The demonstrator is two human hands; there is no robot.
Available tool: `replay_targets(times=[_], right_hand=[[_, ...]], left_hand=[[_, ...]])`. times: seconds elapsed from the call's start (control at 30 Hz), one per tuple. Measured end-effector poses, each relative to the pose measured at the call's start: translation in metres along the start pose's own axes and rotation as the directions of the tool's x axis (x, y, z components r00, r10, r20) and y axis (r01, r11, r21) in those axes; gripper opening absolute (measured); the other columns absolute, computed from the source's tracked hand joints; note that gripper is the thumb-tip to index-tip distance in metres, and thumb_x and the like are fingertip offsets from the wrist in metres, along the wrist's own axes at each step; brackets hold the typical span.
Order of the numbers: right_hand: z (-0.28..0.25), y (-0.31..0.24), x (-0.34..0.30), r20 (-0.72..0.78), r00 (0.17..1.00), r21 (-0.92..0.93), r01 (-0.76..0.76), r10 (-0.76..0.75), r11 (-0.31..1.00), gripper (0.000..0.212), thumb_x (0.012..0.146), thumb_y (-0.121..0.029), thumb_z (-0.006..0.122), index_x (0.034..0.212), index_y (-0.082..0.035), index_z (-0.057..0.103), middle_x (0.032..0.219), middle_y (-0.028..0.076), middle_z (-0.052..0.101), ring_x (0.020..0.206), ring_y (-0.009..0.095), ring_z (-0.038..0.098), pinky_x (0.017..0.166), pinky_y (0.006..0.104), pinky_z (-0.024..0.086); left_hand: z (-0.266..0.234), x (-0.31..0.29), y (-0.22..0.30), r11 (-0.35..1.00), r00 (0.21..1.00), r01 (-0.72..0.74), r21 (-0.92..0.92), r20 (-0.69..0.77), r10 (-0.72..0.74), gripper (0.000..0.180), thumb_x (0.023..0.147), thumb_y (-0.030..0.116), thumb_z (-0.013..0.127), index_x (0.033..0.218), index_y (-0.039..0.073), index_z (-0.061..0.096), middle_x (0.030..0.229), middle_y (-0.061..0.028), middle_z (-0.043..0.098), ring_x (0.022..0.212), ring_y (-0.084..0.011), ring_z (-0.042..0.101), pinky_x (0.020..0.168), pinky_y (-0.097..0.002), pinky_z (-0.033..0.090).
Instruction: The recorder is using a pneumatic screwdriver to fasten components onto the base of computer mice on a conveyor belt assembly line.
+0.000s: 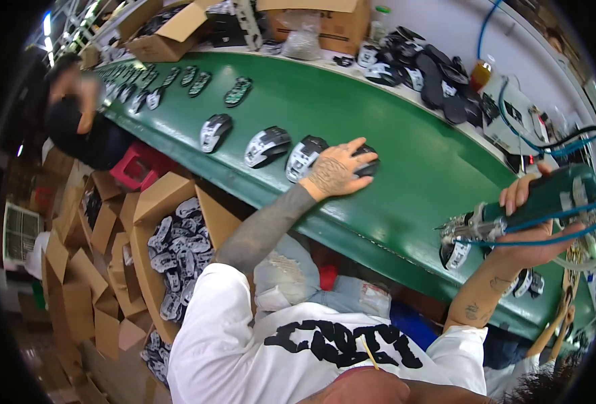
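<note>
My left hand (337, 168) is over a dark computer mouse (367, 163) on the green bench, its fingers closed around the shell and hiding most of it. Beside it, to the left, stand other black-and-silver mice (268, 147) in a loose row. At the right, my right hand (523, 209) is wrapped around a green power screwdriver (547, 195) with a silver front end and a blue hose. Just below the tool's front end sits another mouse (454, 255). Whether the tip touches it, I cannot tell.
The long green bench (412, 161) runs across, with several mouse parts (238, 91) toward its far left. Black parts (439, 77) crowd the back shelf. At lower left, a cardboard box (151, 259) holds many shells. A person (76, 114) sits at far left.
</note>
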State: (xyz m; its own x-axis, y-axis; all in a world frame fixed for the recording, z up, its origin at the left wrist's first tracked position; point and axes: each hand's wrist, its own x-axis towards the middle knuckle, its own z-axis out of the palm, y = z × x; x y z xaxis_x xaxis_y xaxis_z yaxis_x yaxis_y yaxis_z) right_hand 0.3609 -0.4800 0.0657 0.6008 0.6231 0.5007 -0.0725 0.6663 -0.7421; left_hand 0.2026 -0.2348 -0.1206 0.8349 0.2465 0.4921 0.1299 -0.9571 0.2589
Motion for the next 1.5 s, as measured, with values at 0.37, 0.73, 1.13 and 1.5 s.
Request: replay_targets(times=[0.37, 0.73, 1.13, 1.5], right_hand=[[0.006, 0.022, -0.001, 0.288, 0.955, 0.254, 0.003, -0.078, 0.967, 0.074, 0.077, -0.071, 0.042, 0.1, -0.001, 0.048, 0.063, 0.004, 0.044, 0.049, 0.014, 0.041, 0.052, 0.0303, 0.035], [0.014, 0.051, 0.004, 0.362, 0.929, 0.286, -0.036, -0.073, 0.958, 0.062, 0.074, -0.064, 0.053, 0.097, -0.006, 0.052, 0.064, 0.003, 0.047, 0.053, 0.015, 0.043, 0.056, 0.0292, 0.033], [-0.005, 0.038, 0.008, 0.395, 0.916, 0.162, 0.0, -0.065, 0.987, 0.077, 0.075, -0.074, 0.037, 0.106, -0.006, 0.054, 0.067, 0.005, 0.049, 0.054, 0.018, 0.045, 0.057, 0.0343, 0.036], [0.005, 0.046, 0.007, 0.366, 0.93, 0.153, -0.045, -0.014, 0.987, 0.066, 0.074, -0.068, 0.047, 0.099, -0.008, 0.053, 0.066, 0.002, 0.048, 0.054, 0.015, 0.045, 0.06, 0.0298, 0.035]], left_hand=[[-0.014, -0.034, 0.059, -0.431, 0.785, -0.036, -0.902, 0.241, -0.57, 0.058, 0.093, 0.024, 0.051, 0.143, 0.017, 0.022, 0.116, -0.011, 0.054, 0.094, -0.0238, 0.058, 0.082, -0.0378, 0.05], [0.009, -0.054, 0.099, -0.817, 0.823, -0.111, -0.566, 0.409, -0.395, 0.048, 0.09, 0.034, 0.048, 0.133, 0.018, 0.035, 0.13, -0.0101, 0.043, 0.101, -0.0247, 0.055, 0.086, -0.0475, 0.049], [0.02, -0.05, 0.11, -0.809, 0.804, -0.09, -0.581, 0.437, -0.403, 0.053, 0.089, 0.032, 0.049, 0.136, 0.017, 0.031, 0.135, -0.0112, 0.038, 0.104, -0.0254, 0.053, 0.089, -0.0488, 0.047], [0.021, -0.052, 0.108, -0.802, 0.813, -0.091, -0.59, 0.421, -0.402, 0.053, 0.09, 0.033, 0.047, 0.137, 0.018, 0.029, 0.135, -0.0113, 0.037, 0.105, -0.0252, 0.052, 0.09, -0.0493, 0.046]])
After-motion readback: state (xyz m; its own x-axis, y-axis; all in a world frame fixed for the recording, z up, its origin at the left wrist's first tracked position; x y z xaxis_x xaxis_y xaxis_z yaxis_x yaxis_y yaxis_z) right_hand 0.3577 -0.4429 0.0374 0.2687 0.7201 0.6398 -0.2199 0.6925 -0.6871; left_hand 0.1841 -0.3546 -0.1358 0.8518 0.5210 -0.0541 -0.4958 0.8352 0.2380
